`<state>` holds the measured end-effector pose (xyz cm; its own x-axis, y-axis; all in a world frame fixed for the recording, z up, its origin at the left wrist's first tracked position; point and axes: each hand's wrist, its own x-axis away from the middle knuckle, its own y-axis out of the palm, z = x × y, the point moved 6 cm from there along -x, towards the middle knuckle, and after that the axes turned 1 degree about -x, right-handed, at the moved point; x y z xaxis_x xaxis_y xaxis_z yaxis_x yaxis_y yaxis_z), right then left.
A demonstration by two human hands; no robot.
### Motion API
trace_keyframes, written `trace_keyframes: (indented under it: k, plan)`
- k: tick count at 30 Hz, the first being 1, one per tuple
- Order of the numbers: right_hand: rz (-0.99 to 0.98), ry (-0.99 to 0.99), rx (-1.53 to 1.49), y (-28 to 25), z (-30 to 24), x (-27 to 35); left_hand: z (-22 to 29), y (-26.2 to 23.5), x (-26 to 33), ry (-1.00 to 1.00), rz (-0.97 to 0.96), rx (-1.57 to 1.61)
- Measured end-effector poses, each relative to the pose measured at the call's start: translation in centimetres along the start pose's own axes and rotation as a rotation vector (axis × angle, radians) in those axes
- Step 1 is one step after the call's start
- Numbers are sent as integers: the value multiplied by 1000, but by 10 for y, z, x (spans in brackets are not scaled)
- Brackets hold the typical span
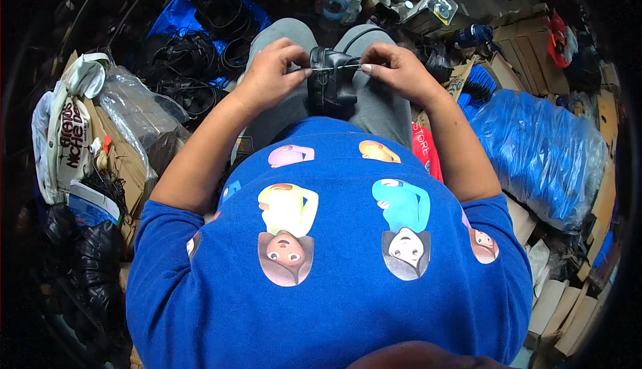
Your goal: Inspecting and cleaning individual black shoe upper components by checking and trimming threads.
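A black leather shoe [332, 88], with a thin cord looped over it, is propped between my thighs. Stretched across its front is a thin, pale, needle-like strand [338, 68]; whether it is a needle, a thread or both I cannot tell. At its left end my left hand [279, 68] is closed in a pinch, thumb against forefinger. My right hand [396, 68] pinches the other end, beside the shoe's right edge. A black strap or cord curves over my right knee [364, 38] toward the right.
Several black shoes [190, 54] lie on blue plastic at the far left. Bottles [348, 8] crowd the far middle. A plastic-wrapped blue bundle [535, 148] sits at right among cardboard pieces [531, 51]. A white cloth bag [70, 128] and a plastic-covered box [137, 111] stand at left.
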<state>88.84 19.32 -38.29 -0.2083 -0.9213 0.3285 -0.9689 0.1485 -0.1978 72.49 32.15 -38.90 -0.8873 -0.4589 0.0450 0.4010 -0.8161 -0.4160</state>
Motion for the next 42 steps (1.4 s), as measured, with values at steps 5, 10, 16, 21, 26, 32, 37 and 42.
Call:
trace_keyframes:
  k: [5,10,16,21,26,32,37,42]
  plan:
    - [-50,-269,1045,22,-35,-3,33,19,-5,191,-166,-677]
    - [-111,-287,1180,29,-27,-9,34,21,-7,331,-274,-811]
    - [-115,-375,978,21,-21,5,29,9,11,381,-298,-740]
    - [29,-270,1018,-34,4,28,-4,-40,28,250,-214,-762]
    - [112,88,213,-50,28,24,-25,-66,25,-160,0,6]
    - [181,-147,-869,-12,10,-8,19,-25,-15,167,9,1067]
    - [51,-143,-978,2,-4,-14,18,-8,-21,47,-155,1222]
    - [76,-87,-1019,-5,7,-12,6,-9,-20,-49,-52,1192]
